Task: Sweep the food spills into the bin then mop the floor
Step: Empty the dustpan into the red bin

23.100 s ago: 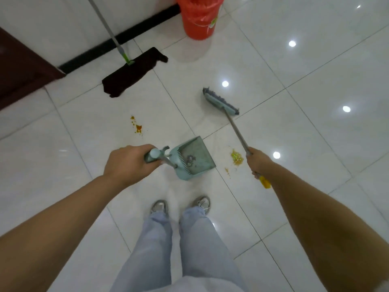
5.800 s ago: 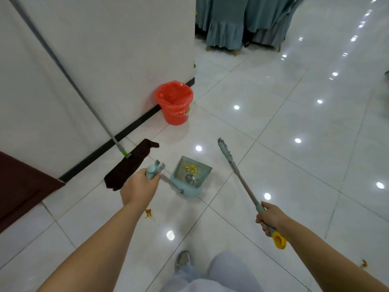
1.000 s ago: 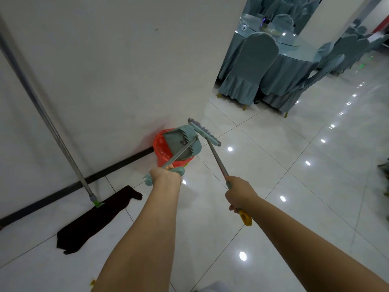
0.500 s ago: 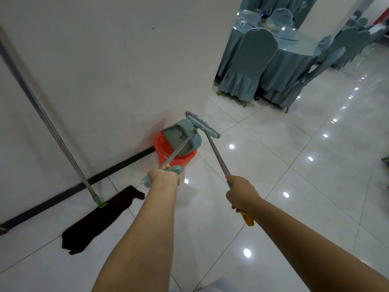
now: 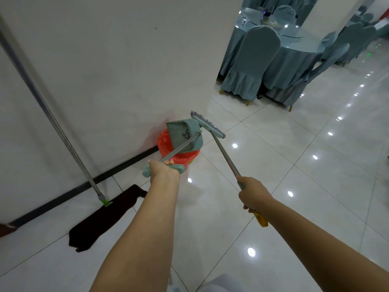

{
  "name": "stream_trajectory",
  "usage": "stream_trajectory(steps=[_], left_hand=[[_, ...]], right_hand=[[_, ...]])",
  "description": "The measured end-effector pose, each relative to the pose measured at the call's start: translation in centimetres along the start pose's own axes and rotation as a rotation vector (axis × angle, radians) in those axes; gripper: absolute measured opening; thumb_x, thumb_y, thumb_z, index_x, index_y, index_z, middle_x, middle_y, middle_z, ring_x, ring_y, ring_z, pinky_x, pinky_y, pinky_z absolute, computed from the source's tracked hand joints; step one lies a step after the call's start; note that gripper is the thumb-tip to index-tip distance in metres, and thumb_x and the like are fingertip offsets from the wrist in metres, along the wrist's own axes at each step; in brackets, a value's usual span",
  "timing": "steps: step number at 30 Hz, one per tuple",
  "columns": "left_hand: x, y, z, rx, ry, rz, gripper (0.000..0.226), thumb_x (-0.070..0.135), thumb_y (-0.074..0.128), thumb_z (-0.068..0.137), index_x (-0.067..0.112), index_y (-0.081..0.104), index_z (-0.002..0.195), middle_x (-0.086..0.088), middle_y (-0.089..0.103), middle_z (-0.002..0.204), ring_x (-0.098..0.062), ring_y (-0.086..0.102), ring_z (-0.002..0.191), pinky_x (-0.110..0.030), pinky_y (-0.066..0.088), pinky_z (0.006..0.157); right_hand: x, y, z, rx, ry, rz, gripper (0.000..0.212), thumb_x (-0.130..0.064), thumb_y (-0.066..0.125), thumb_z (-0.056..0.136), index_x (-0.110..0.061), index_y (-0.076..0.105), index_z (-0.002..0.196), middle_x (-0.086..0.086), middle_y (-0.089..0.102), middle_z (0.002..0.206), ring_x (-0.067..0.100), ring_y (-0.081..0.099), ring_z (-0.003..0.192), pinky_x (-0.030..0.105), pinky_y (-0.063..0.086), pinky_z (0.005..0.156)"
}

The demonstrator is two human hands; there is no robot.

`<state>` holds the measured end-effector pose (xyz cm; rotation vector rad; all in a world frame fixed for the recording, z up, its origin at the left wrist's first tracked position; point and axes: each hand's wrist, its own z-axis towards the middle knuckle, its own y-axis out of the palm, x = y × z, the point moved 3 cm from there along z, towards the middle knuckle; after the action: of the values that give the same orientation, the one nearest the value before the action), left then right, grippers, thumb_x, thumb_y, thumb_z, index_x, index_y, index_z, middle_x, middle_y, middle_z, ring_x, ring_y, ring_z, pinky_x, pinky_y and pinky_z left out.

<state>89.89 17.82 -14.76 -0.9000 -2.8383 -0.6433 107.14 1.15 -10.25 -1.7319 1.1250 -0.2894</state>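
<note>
the left hand (image 5: 163, 169), closed on the dustpan (image 5: 185, 134), tips it over the red bin (image 5: 163, 144), the right hand (image 5: 253, 194) grips the broom (image 5: 208, 126); next seems the mop (image 5: 101, 220).

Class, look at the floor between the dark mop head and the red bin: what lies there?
Only bare white tile between the mop head and the bin, as the head view shows.
</note>
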Motion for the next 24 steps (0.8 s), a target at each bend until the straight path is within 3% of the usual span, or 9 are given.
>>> stream_trajectory(steps=[5, 10, 13, 16, 24], left_hand=[[1.1, 1.1, -1.0, -0.062, 0.196, 0.243, 0.04, 0.046, 0.063, 0.084, 0.011, 0.049, 0.074, 0.001, 0.049, 0.048, -0.008, 0.04, 0.027, -0.017, 0.034, 0.035], [1.1, 1.5, -1.7, -0.109, 0.35, 0.384, 0.042, 0.048, 0.07, 0.078, 0.011, 0.054, 0.067, 0.007, 0.047, 0.03, -0.007, 0.041, 0.027, -0.018, 0.039, 0.036], [0.9, 1.0, -1.7, -0.138, 0.494, 0.586, 0.045, 0.051, 0.067, 0.078, 0.013, 0.052, 0.06, 0.007, 0.052, 0.036, -0.012, 0.049, 0.035, -0.027, 0.048, 0.047], [0.5, 0.3, -1.9, -0.168, 0.687, 0.823, 0.044, 0.055, 0.063, 0.079, 0.017, 0.054, 0.059, -0.004, 0.064, 0.061, -0.022, 0.061, 0.059, -0.036, 0.053, 0.066], [-2.0, -1.5, -4.6, -0.24, 0.932, 1.111, 0.036, 0.053, 0.064, 0.08, 0.021, 0.061, 0.063, -0.003, 0.064, 0.064, -0.029, 0.067, 0.071, -0.045, 0.058, 0.072]], right_hand=[[1.1, -0.2, 0.1, 0.012, 0.013, 0.047, 0.051, -0.001, 0.045, 0.094, -0.016, 0.039, 0.142, 0.007, 0.056, 0.092, 0.017, 0.06, 0.06, 0.024, 0.053, 0.047], [2.2, -0.4, 0.0, 0.001, 0.029, 0.127, 0.052, -0.003, 0.047, 0.095, -0.017, 0.038, 0.144, 0.009, 0.057, 0.095, 0.017, 0.06, 0.06, 0.022, 0.048, 0.043], [3.0, -1.0, 0.1, -0.006, 0.039, 0.162, 0.053, -0.003, 0.048, 0.095, -0.018, 0.038, 0.145, 0.01, 0.058, 0.095, 0.018, 0.061, 0.06, 0.022, 0.047, 0.043], [4.1, -2.0, 0.5, -0.014, 0.04, 0.193, 0.054, -0.001, 0.047, 0.094, -0.019, 0.039, 0.144, 0.01, 0.058, 0.091, 0.02, 0.062, 0.06, 0.024, 0.048, 0.043], [8.1, -1.2, 0.0, -0.029, 0.037, 0.306, 0.059, 0.001, 0.047, 0.093, -0.021, 0.036, 0.147, 0.012, 0.057, 0.103, 0.02, 0.063, 0.061, 0.025, 0.049, 0.043]])
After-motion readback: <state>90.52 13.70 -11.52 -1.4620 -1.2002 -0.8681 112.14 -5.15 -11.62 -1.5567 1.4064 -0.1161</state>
